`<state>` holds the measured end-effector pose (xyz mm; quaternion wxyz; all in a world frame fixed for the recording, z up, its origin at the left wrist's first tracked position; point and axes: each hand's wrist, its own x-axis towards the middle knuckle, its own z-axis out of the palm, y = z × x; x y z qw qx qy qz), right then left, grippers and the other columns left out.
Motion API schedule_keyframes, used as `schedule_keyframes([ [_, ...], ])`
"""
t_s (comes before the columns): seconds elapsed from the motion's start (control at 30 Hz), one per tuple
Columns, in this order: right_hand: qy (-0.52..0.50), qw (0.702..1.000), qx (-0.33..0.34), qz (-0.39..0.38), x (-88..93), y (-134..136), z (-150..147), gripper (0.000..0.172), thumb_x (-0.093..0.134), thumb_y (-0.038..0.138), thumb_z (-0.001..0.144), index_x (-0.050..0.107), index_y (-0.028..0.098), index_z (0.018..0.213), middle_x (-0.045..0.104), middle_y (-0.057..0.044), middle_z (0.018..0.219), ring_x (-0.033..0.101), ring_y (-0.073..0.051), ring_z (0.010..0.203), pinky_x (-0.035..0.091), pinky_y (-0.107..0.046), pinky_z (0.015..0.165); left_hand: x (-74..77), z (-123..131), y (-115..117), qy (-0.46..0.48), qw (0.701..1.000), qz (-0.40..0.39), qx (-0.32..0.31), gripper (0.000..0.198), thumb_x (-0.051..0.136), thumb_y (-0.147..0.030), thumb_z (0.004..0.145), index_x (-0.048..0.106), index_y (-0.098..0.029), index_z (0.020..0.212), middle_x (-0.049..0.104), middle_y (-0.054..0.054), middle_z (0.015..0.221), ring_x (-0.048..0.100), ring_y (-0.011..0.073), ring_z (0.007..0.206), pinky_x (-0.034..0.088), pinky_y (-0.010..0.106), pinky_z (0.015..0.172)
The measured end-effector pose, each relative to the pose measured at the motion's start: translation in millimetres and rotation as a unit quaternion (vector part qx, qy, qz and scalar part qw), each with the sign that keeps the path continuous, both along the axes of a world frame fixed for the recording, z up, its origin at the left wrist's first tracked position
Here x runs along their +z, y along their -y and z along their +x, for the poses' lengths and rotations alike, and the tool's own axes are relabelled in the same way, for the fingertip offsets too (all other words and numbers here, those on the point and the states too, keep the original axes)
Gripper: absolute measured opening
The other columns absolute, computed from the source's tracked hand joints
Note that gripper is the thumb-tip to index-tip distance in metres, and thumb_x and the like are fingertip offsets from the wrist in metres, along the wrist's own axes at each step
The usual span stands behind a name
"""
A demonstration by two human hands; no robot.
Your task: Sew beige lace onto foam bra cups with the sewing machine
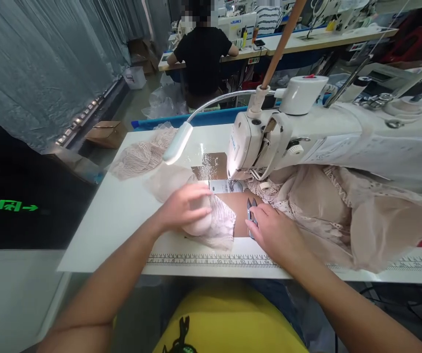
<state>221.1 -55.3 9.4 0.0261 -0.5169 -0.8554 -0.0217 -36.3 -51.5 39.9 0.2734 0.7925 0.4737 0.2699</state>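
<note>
My left hand [185, 206] rests curled over a padded beige cup and its pink lace edge [216, 223], pressing it on the white sewing table [115, 215]. My right hand [275, 233] lies just to the right of it, fingers closed on small thread snips [250, 208] whose dark blades point away from me. Both hands sit in front of the head of the white sewing machine [269, 142], near its needle plate [225, 186]. More beige lace fabric [343, 215] is heaped under the machine arm on the right.
A gooseneck lamp [177, 143] hangs over the table's left half, with another lace piece [140, 157] behind it. A printed ruler [211, 261] runs along the front edge. Another person [202, 54] sits at a bench further back. Cardboard boxes [106, 133] stand on the floor at left.
</note>
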Motion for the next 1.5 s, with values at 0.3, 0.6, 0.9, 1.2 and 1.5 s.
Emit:
schedule_keyframes([
  [0.3,0.080,0.996,0.019,-0.021,8.6,-6,-13,0.018,0.051,0.010,0.078,0.064,0.011,0.092,0.066,-0.014,0.081,0.065,-0.025,0.075,0.042,-0.031,0.060,-21.3,-19,-35,0.116,0.963,-0.232,0.078,0.040,0.070,-0.033,0.070,0.065,-0.014,0.106,0.068,0.008,0.104,0.064,0.0238,0.094,0.051,0.031,0.077],
  [0.6,-0.067,0.997,0.011,-0.022,10.2,-12,-3,0.031,0.036,0.026,0.094,0.058,0.020,0.071,0.066,-0.006,0.073,0.063,-0.021,0.071,0.039,-0.030,0.056,-15.5,-7,-21,0.215,0.928,-0.297,0.059,0.023,0.069,-0.036,0.074,0.066,-0.014,0.077,0.064,0.003,0.079,0.059,0.0149,0.072,0.044,0.024,0.061],
  [0.9,-0.349,0.914,0.103,-0.177,30.8,-21,-13,0.039,0.034,0.037,0.096,0.061,0.020,0.118,0.072,-0.006,0.095,0.067,-0.020,0.088,0.050,-0.032,0.074,-12.1,2,-14,0.222,0.908,-0.347,-0.070,0.033,0.066,-0.038,0.081,0.071,-0.015,0.104,0.070,0.008,0.098,0.063,0.0201,0.088,0.049,0.029,0.076],
  [1.2,-0.404,0.853,0.102,-0.315,18.6,-39,-20,0.038,0.055,0.045,0.087,0.068,0.020,0.113,0.069,-0.007,0.113,0.063,-0.024,0.106,0.046,-0.040,0.095,-11.8,6,-13,0.226,0.901,-0.355,-0.104,0.030,0.064,-0.037,0.083,0.072,-0.013,0.099,0.067,0.005,0.083,0.057,0.0150,0.076,0.045,0.026,0.066],
  [1.5,-0.429,0.814,0.133,-0.367,21.8,-38,-27,0.030,0.056,0.038,0.086,0.069,0.020,0.107,0.071,-0.005,0.102,0.065,-0.021,0.093,0.051,-0.035,0.083,-19.1,8,-16,0.231,0.898,-0.358,-0.109,0.040,0.065,-0.044,0.079,0.055,-0.011,0.059,0.030,-0.004,0.058,0.025,0.0066,0.055,0.014,0.025,0.049],
])
